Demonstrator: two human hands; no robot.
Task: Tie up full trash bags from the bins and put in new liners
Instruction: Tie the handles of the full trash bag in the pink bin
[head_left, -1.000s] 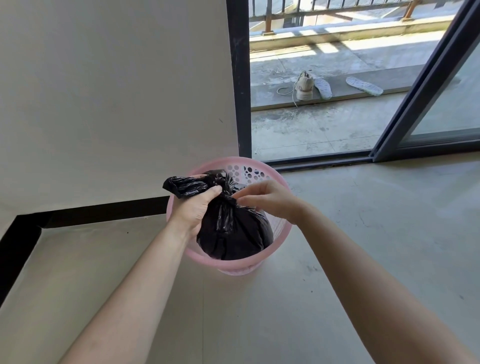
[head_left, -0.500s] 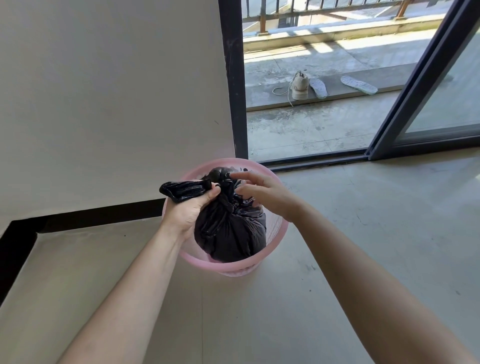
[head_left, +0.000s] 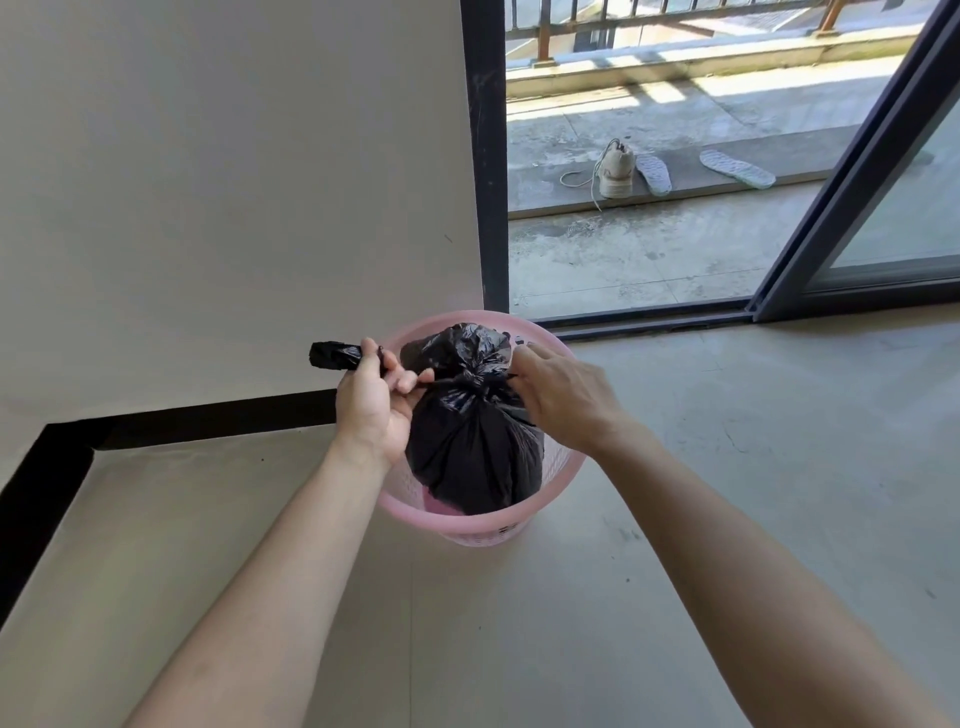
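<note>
A full black trash bag (head_left: 475, 447) stands in a round pink plastic bin (head_left: 483, 525) on the floor by the wall. Its top is gathered into a twisted neck with a bunch of plastic above it. My left hand (head_left: 371, 400) grips a black roll of plastic (head_left: 335, 356) that sticks out to the left, and its fingertips pinch a strand of the bag's neck. My right hand (head_left: 558, 397) pinches the neck from the right side. The fingertips of my right hand are hidden behind the bag.
A cream wall with a black skirting stands behind and left of the bin. An open sliding door (head_left: 852, 171) leads onto a balcony with a shoe (head_left: 615, 171) and two insoles (head_left: 735, 167). Bare concrete floor (head_left: 779, 441) lies right of the bin.
My hands have drawn apart, pulling a strand of the bag's neck taut between them. The bunch of plastic above the neck stands taller. The view has shifted slightly.
</note>
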